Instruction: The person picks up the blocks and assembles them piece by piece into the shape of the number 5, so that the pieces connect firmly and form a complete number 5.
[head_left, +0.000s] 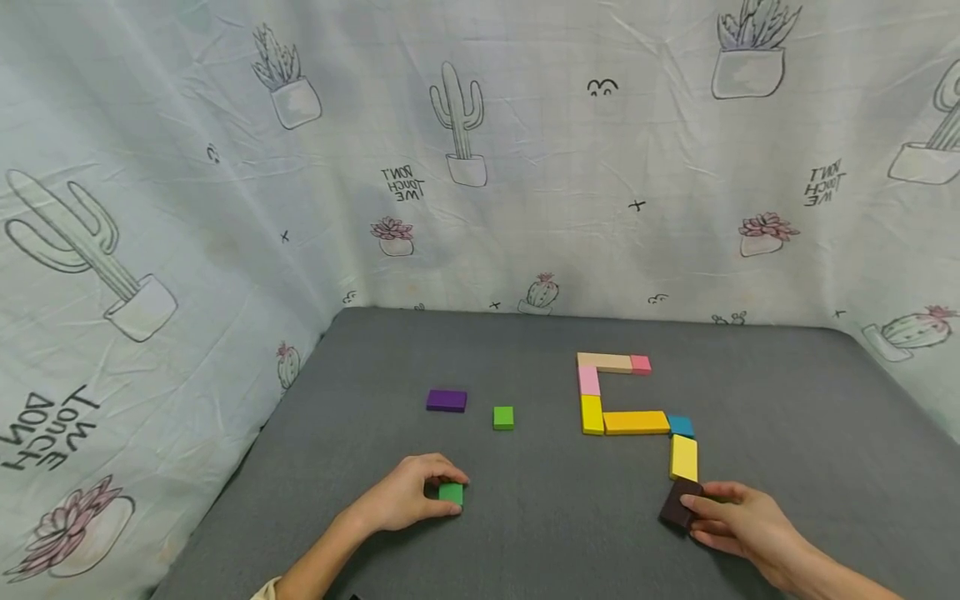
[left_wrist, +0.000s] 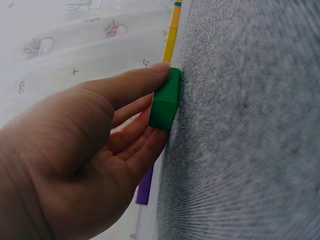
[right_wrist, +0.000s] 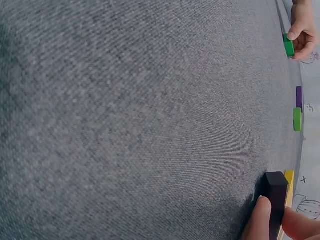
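Observation:
My left hand (head_left: 408, 493) pinches a green block (head_left: 451, 493) between thumb and fingers, low over the grey cloth; the left wrist view shows the green block (left_wrist: 165, 100) close up. On the right, my right hand (head_left: 750, 521) holds a dark brown block (head_left: 677, 506) by its side. That dark block sits tilted against the near end of a yellow block (head_left: 684, 457). From there a bent row runs away: a blue block (head_left: 681, 426), an orange-yellow block (head_left: 636, 423), a yellow block (head_left: 592, 415), a pink block (head_left: 588, 381), a tan block (head_left: 604, 362) and a red-pink block (head_left: 641, 365).
A purple block (head_left: 447, 401) and a light green block (head_left: 503, 418) lie apart on the grey table cloth (head_left: 525, 533), beyond my left hand. Around the table hangs a white curtain (head_left: 525, 233) printed with cacti, close behind the far edge.

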